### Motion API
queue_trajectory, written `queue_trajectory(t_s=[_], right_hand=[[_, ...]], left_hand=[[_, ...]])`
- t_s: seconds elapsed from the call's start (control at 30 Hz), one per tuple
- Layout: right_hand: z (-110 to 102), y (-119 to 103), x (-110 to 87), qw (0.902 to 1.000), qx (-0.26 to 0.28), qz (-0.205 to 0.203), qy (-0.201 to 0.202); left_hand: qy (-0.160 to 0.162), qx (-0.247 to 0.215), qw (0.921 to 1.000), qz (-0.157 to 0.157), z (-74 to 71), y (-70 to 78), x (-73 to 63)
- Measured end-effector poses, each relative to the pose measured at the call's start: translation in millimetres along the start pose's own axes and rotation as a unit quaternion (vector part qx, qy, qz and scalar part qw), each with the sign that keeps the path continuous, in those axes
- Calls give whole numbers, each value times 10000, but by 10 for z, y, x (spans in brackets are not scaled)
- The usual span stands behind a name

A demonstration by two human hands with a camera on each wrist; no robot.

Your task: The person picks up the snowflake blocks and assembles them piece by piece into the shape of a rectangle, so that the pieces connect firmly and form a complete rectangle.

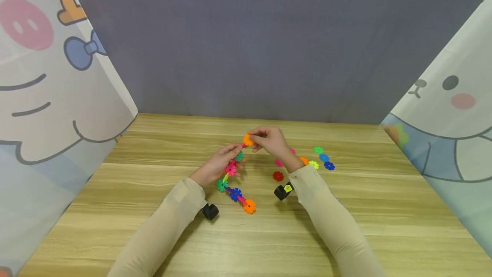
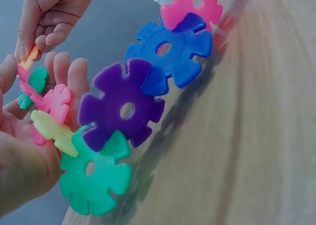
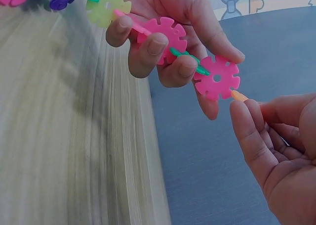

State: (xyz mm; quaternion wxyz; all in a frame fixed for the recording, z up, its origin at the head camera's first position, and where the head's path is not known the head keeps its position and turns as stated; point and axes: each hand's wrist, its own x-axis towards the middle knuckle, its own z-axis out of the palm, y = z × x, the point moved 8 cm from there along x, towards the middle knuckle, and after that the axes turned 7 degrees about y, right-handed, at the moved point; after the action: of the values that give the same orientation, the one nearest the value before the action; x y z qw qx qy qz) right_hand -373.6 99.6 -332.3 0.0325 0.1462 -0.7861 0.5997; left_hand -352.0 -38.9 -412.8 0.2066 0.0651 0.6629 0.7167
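Note:
My left hand (image 1: 221, 161) holds a chain of interlocked plastic snowflake discs, its thumb and forefinger pinching the pink end disc (image 3: 216, 71). Across the fingers lie a green disc (image 2: 37, 79) and another pink disc (image 2: 55, 102). Below the palm the chain runs on through a green disc (image 1: 221, 185), a purple disc (image 2: 101, 109) and a blue disc (image 1: 236, 194) to an orange disc (image 1: 249, 209) at its lower end. My right hand (image 1: 270, 142) pinches an orange snowflake disc (image 1: 247, 140), whose edge meets the rim of the pink end disc.
Loose discs lie on the wooden table to the right: a red one (image 1: 278, 176), a light green one (image 1: 318, 150), a dark blue one (image 1: 329, 166) and several more partly behind the right forearm. A grey partition (image 1: 250, 46) stands along the back edge.

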Motion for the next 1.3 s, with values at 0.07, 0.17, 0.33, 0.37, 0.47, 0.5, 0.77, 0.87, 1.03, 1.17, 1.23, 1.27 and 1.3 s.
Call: queue_trajectory(t_s=[0.07, 0.17, 0.33, 0.37, 0.47, 0.5, 0.77, 0.87, 1.03, 1.17, 1.23, 1.27, 1.3], right_hand=[[9, -4, 4, 10000, -55, -12, -51], [23, -11, 12, 9997, -172, -70, -148], [55, -40, 27, 9985, -412, -171, -322], [60, -45, 31, 9983, -443, -178, -345], [73, -55, 38, 9979, -484, -159, -397], [80, -57, 40, 9977, -501, -154, -424], [136, -67, 40, 9976, -502, -103, -463], [136, -55, 39, 9976, -556, -87, -397], [133, -20, 28, 9972, -693, 21, -263], [152, 29, 24, 9971, -698, 147, -254], [156, 40, 24, 9973, -677, 191, -221], [153, 39, 25, 9974, -677, 183, -186], [150, 34, 23, 9976, -652, 195, -149]], left_hand=[[-11, 17, 10000, 18, -2, -4, 3], [-27, 53, 10000, 20, -5, -13, 3], [-35, -10, 10000, 25, -2, -15, -7], [-34, -23, 10000, 31, -2, -14, -6], [-59, -47, 10000, 51, -1, -12, 1], [-73, -41, 10000, 50, 0, -14, 4], [10, 30, 10000, 42, -4, -1, -10], [74, 40, 10000, 15, 1, -2, -3], [184, 101, 9998, 21, 12, -8, 17], [257, 143, 9996, 24, 11, -13, 9], [270, 121, 9996, 27, 14, -12, 8], [267, 110, 9996, 38, 17, -5, 5], [270, 80, 9996, 29, 18, -2, 6]])
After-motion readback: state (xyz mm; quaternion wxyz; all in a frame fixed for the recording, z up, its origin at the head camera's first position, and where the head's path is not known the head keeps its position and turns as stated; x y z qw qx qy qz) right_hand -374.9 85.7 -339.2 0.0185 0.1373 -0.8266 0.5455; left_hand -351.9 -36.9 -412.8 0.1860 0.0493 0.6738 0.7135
